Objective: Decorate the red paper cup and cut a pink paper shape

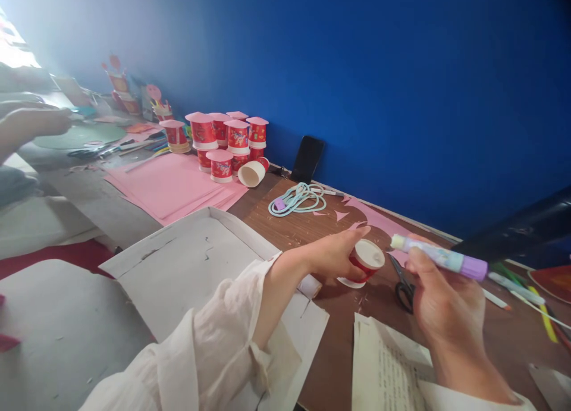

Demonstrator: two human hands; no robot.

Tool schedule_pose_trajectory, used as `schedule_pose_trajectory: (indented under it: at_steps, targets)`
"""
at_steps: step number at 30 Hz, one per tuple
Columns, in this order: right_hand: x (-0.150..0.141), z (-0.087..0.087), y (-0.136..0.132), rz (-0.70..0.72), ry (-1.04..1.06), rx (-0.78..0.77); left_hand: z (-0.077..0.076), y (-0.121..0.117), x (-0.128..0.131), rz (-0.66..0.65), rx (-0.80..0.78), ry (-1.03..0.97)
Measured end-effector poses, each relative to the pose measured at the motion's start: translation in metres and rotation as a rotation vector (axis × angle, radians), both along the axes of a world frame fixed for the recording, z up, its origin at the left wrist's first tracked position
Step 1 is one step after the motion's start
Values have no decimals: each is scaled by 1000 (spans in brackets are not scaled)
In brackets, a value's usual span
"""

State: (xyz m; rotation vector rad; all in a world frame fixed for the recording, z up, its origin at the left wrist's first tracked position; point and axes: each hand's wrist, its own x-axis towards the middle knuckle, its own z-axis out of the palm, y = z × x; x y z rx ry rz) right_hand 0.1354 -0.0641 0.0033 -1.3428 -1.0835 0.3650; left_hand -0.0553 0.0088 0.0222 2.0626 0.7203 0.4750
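Note:
My left hand (pixel 332 253) is wrapped round the side of a red paper cup (pixel 369 256) that stands upside down on the brown table, its white base facing up. A pale smear shows on that base. In my right hand (pixel 450 307) is a glue stick (pixel 452 261) with a purple end. Its uncapped pale tip points left, a little above and to the right of the cup, apart from it. Dark-handled scissors (pixel 404 289) lie on the table between the cup and my right hand. Pink paper scraps (pixel 375 217) are spread behind the cup.
Stacked red cups with pink paper tops (pixel 229 137) stand by the blue wall (pixel 379 90), beside pink sheets (pixel 173 182). A coiled cable (pixel 298 200), a phone (pixel 307 158), a white box lid (pixel 178 262) and a printed booklet (pixel 388 354) lie around. Another person's hand (pixel 40 122) is far left.

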Motion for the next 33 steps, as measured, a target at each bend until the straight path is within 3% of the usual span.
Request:
schedule_pose_trajectory:
  at_steps: [5, 9, 13, 19, 27, 33]
  targets:
    - [-2, -2, 0, 23, -30, -53, 0, 0, 1, -4, 37, 6]
    - [-3, 7, -3, -51, -21, -84, -1, 0, 2, 4, 47, 17]
    - [-3, 15, -5, -129, -194, -179, -1, 0, 1, 4, 22, 20]
    - [-8, 15, -4, -68, -339, -161, -2, 0, 1, 5, 6, 8]
    - [1, 0, 8, -144, -139, -95, -3, 0, 2, 8, -61, -46]
    - [13, -14, 11, -157, -31, -29, -10, 1, 9, 154, -44, 23]
